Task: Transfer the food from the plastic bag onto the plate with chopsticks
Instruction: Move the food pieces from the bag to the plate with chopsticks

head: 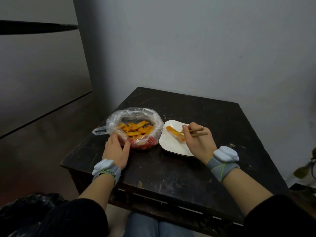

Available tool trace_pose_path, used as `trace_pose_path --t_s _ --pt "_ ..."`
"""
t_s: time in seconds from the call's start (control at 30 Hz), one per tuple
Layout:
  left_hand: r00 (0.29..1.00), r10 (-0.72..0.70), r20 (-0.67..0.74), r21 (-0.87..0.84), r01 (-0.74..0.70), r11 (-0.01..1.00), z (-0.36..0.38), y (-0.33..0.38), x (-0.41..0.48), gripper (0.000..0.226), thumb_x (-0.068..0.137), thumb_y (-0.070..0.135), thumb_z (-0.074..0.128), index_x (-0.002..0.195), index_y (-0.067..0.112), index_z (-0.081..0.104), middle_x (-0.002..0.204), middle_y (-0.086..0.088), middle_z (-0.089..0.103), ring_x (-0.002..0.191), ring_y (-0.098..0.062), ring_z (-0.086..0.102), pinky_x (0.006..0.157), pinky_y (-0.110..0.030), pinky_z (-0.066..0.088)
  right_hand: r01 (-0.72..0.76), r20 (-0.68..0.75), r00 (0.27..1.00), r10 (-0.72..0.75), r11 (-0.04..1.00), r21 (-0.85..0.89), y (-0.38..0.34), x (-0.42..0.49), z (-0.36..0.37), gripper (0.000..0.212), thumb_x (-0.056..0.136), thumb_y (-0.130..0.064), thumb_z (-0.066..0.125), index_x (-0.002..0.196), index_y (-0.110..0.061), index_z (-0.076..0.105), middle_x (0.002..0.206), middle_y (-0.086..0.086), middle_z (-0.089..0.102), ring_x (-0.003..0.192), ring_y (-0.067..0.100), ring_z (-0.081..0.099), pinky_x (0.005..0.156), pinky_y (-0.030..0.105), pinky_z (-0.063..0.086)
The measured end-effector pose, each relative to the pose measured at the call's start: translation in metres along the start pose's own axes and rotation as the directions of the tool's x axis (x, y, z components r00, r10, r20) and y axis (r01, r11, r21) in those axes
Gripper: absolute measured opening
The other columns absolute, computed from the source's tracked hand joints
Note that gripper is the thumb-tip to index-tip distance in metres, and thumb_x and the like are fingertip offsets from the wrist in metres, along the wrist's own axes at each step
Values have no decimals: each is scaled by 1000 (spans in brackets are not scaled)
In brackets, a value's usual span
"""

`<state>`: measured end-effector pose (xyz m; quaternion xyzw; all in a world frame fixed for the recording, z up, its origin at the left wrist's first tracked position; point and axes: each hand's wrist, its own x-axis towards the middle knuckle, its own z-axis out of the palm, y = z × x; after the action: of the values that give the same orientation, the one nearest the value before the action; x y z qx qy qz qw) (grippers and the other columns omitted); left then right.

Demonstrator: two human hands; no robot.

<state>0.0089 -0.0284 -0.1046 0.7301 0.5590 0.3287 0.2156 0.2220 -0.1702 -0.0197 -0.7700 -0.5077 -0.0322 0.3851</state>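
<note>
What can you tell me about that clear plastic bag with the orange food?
The clear, crinkled plastic bag sits on the scratched black wooden table, left of the white plate. Its mouth is rolled down into a thick ring, open upward, and a handle loop sticks out leftward. It holds orange food strips. The left hand grips its near rim.

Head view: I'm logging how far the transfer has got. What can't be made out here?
1. Tips of the chopsticks, head view: hidden behind the right hand, so their hold on the food piece is unclear.
2. Bottom of the plastic bag, head view: covered by the top layer of food.
3. Near right rim of the plate, head view: under the right hand.
</note>
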Motion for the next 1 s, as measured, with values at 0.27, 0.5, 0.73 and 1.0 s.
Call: trace_pose_path --t_s 0.27,0.5,0.73,1.0 --pt "1000 6 -8 -5 -6 1000 -1 1 -1 33 91 39 49 111 13 48 111 -8 53 103 -26 50 78 -38 42 -241 -7 967 254 928 284 -12 20 -13 39 92 -32 51 73 -1 64 62 13 67 62 27 69 73 48 58" --pt "1000 -1 -3 -14 1 1000 -1 0 -1 36 90 40 49 116 14 47 116 -8 53 106 -26 50 81 -40 44 -233 -38 963 266 897 377 -32 34 -24 35 97 -26 52 82 2 67 70 16 69 61 20 69 72 41 61" --pt "1000 -24 -10 -19 24 1000 -1 -1 1 41 90 42 49 120 15 47 120 -6 53 109 -24 50 85 -40 46 -142 -47 980 195 837 529 -59 41 4 28 97 -26 55 83 -7 70 76 13 72 69 18 71 64 26 60" --pt "1000 -12 -24 -38 11 999 2 -2 2 40 89 42 50 119 16 47 115 -3 52 107 -22 50 84 -39 45 -230 155 973 172 798 557 -55 41 54 16 91 -27 63 80 -17 68 84 14 72 77 22 72 73 36 61"
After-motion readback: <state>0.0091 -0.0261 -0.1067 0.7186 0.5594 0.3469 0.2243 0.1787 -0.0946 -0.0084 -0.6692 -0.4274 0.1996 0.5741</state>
